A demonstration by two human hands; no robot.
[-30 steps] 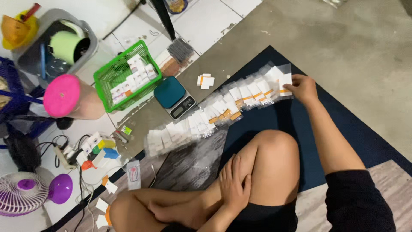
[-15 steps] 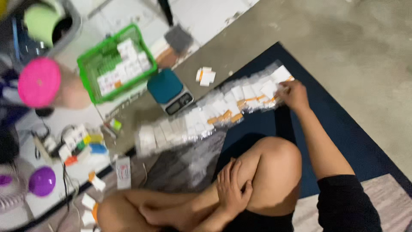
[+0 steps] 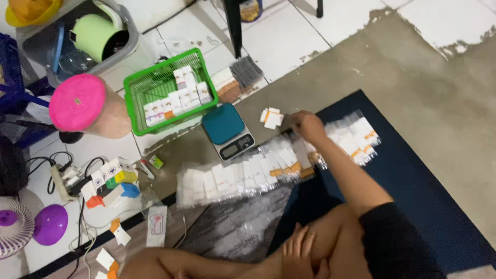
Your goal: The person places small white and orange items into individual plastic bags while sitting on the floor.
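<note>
Single head-worn view, looking steeply down from above the seated person at the floor in front. Frame tilted, floor edges run diagonally. Moderately near: the person's bent bare knee [image 3: 336, 232] fills the bottom edge, the row of small clear plastic packets [image 3: 243, 178] crosses mid-frame, the green wire basket [image 3: 135, 111] and grey plastic bin [image 3: 129, 44] sit toward the top left. No second view shares the scene.
</note>
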